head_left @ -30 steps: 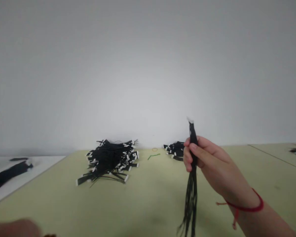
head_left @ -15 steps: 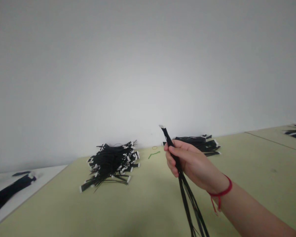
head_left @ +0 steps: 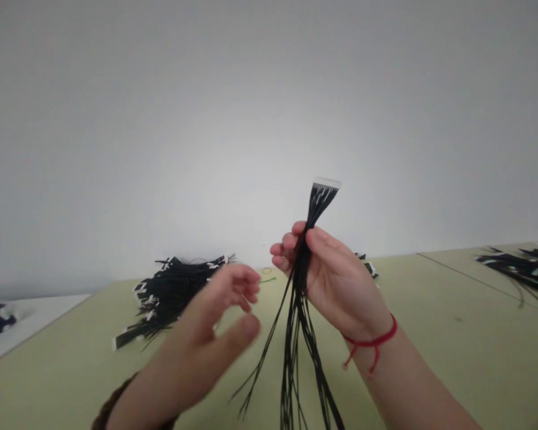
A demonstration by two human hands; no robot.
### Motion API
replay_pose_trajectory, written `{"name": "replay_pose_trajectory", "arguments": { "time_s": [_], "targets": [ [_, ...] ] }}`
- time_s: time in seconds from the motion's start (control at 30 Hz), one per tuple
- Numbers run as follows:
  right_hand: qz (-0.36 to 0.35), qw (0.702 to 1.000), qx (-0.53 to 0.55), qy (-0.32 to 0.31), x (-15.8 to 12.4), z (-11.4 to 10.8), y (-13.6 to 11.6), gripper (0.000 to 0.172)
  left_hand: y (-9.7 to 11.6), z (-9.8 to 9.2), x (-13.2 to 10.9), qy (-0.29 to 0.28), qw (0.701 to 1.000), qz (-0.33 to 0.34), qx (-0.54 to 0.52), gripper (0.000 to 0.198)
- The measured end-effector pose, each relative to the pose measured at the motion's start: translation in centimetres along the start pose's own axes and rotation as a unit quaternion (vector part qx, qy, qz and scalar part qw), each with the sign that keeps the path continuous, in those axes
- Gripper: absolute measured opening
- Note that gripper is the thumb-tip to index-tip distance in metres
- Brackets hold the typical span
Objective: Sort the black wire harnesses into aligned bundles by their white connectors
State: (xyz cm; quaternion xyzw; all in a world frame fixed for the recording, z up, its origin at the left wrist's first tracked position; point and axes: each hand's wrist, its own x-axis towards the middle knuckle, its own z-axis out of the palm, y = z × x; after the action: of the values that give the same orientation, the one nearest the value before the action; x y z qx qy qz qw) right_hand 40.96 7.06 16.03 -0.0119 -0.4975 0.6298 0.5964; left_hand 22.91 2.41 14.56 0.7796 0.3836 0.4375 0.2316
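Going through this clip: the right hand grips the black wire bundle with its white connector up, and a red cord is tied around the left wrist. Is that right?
No, the wrist is wrong: the red cord is tied around the right wrist, as the head view shows. The rest stands: the right hand grips the black wire bundle with its white connector up.

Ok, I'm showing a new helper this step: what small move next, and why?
Probably close the left hand on the loose wires: the right hand grips them under the white connector, they splay below it, and the left hand is open beside them.
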Motion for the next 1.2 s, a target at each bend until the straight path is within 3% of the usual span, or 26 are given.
{"name": "replay_pose_trajectory", "arguments": {
  "time_s": [0.07,0.13,0.2,0.23,0.37,0.47,0.6,0.67,0.73,0.8,0.9,1.0,1.2],
  "targets": [
    [-0.044,0.999,-0.011,0.014,0.2,0.0,-0.1,0.015,-0.7,1.8,0.4,-0.06,0.996,-0.03,0.064,0.035],
    [-0.06,0.997,-0.033,0.023,0.3,-0.5,0.0,0.015,-1.3,3.3,0.8,-0.078,0.988,-0.046,0.121,0.024],
    [-0.039,0.996,-0.075,0.016,0.3,-1.3,0.2,0.012,-1.7,3.9,1.3,-0.101,0.988,-0.047,0.105,0.006],
    [-0.014,0.994,-0.104,0.005,0.3,-1.7,0.3,0.011,-1.8,4.0,1.6,-0.11,0.991,-0.051,0.059,0.006],
    [0.125,0.958,-0.249,-0.064,0.4,-3.1,0.4,0.016,-2.3,2.7,2.6,-0.089,0.984,-0.084,-0.133,0.007],
    [0.176,0.917,-0.35,-0.075,0.4,-3.6,0.2,0.015,-3.3,0.8,2.9,-0.049,0.994,-0.085,-0.043,0.009],
    [0.184,0.878,-0.437,-0.065,0.3,-3.8,0.2,0.015,-5.3,-1.7,3.0,0.008,0.997,-0.061,0.051,0.011],
    [0.187,0.863,-0.464,-0.067,0.3,-3.6,0.9,0.015,-5.9,-2.0,3.2,0.01,0.997,-0.047,0.059,0.007],
    [0.196,0.849,-0.485,-0.073,0.3,-3.2,1.9,0.014,-6.0,-1.5,3.3,0.008,0.998,-0.04,0.041,0.024],
    [0.21,0.839,-0.495,-0.08,0.3,-2.8,2.9,0.014,-5.9,-0.8,3.4,0.011,0.999,-0.044,0.012,0.028],
    [0.231,0.84,-0.485,-0.084,0.2,-2.5,3.5,0.011,-5.8,0.1,3.5,0.01,0.998,-0.067,-0.017,0.027],
    [0.223,0.86,-0.455,-0.058,0.2,-3.0,2.9,0.013,-5.9,0.0,3.5,0.023,0.996,-0.081,-0.026,0.028],
    [0.16,0.915,-0.371,0.006,0.2,-3.6,2.0,0.023,-6.9,-1.2,3.6,0.131,0.989,-0.071,0.008,0.022]
  ]
}}
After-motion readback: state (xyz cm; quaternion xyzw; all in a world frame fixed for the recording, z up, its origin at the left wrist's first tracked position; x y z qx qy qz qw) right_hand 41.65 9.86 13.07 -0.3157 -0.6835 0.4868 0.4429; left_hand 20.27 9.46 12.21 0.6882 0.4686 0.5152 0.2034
